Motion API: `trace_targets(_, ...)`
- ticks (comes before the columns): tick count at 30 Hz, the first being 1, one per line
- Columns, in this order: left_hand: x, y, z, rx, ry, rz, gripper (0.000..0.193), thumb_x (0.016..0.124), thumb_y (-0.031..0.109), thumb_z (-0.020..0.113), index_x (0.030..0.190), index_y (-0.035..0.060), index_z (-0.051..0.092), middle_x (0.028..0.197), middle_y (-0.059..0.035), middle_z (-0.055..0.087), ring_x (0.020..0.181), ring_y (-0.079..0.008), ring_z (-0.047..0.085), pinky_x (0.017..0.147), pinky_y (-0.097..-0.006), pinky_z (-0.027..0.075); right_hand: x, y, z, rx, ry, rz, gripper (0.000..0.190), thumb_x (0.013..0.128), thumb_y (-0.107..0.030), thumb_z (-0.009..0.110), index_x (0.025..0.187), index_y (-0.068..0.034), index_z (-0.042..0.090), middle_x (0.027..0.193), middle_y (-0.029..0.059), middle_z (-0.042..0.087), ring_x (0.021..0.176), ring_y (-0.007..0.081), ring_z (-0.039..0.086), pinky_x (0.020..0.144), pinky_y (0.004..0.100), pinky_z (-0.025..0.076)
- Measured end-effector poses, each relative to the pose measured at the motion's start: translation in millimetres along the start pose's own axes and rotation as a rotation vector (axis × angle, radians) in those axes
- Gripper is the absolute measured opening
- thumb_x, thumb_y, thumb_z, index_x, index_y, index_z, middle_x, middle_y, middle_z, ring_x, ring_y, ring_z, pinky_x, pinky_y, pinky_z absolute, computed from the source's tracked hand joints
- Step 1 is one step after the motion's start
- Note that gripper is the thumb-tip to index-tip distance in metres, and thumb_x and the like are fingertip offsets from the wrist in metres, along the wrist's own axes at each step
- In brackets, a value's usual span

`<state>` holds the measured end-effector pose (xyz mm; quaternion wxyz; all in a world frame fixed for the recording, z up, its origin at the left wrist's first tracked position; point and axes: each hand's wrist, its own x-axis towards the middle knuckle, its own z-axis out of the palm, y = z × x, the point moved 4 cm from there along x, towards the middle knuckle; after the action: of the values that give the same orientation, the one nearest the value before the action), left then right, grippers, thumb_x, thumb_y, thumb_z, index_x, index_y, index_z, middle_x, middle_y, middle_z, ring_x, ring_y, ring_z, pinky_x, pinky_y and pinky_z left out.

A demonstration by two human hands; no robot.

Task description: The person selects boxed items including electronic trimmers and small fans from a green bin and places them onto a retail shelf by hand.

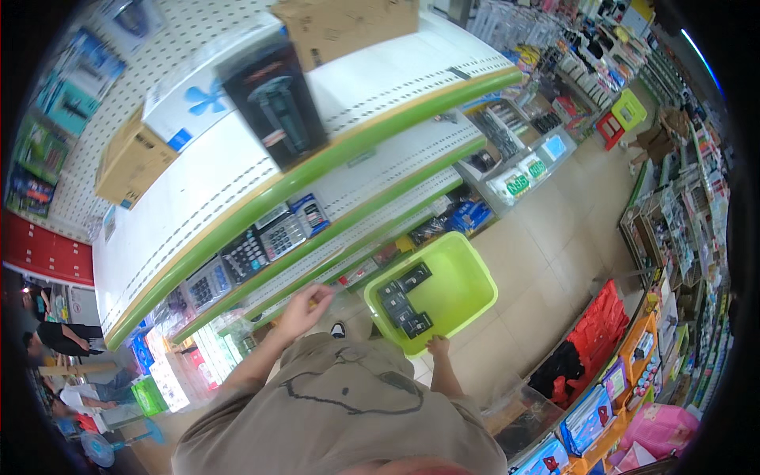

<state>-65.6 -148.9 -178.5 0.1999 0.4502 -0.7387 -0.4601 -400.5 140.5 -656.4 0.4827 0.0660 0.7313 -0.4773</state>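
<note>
A lime-green plastic tub (460, 279) sits in front of me by the foot of the shelving. Along its left side lie several small black boxes (399, 300). My right hand (438, 345) grips the tub's near rim. Above the floor, between the lower shelves and my body, my left hand (306, 310) has loosely bent fingers with a gap at the thumb. I see nothing held in it. A dark boxed shaver (282, 110) stands upright at the edge of the top shelf (362, 95), well above both hands.
Cardboard boxes (350, 29) and a white fan box (187, 98) rest on the top shelf. Calculators (284, 236) line a lower shelf. Red plastic packs (599, 320) fill a bin at right. Tiled floor (528, 261) runs along the aisle. Other people (68, 338) are at far left.
</note>
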Motion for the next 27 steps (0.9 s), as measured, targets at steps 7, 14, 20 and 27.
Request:
trace_targets(7,25,189,-121,0.157,0.616,0.879,0.035,0.079,0.004,0.071,0.109,-0.0035,0.056,0.099,-0.0153,0.058,0.089,-0.0287,0.058,0.081,-0.0369,0.048,-140,12,14,-0.414,-0.007,0.045,0.024,0.084,-0.019,0.061,0.087,0.004,0.067,0.073,0.0126,0.064,0.059,0.0214,0.063,0.05,0.0348,0.051)
trace_targets(14,85,242,-186,0.276,0.837,0.702,0.089,0.078,0.014,0.075,0.14,-0.0122,0.017,0.137,-0.033,0.031,0.129,-0.0441,0.036,0.109,-0.0481,0.032,-189,25,30,-0.667,-0.032,-0.086,0.022,0.084,-0.019,0.061,0.086,0.002,0.067,0.072,0.0122,0.064,0.058,0.0211,0.063,0.049,0.0343,0.051)
trace_targets(20,91,245,-186,0.092,0.683,0.773,0.094,0.079,0.017,0.075,0.144,-0.0081,0.011,0.139,-0.0359,0.032,0.132,-0.0461,0.038,0.112,-0.0451,0.03,-198,44,24,-0.642,0.021,-0.076,0.021,0.083,-0.019,0.061,0.084,0.001,0.068,0.071,0.0118,0.065,0.057,0.021,0.063,0.049,0.0339,0.051)
trace_targets(27,72,256,-186,0.217,0.711,0.832,0.084,0.082,0.004,0.07,0.146,0.0037,0.016,0.138,-0.0308,0.038,0.127,-0.0386,0.047,0.1,-0.0445,0.046,-225,68,26,-0.632,0.084,-0.08,0.02,0.083,-0.02,0.06,0.083,-0.001,0.068,0.071,0.0113,0.066,0.056,0.0207,0.063,0.048,0.0334,0.052)
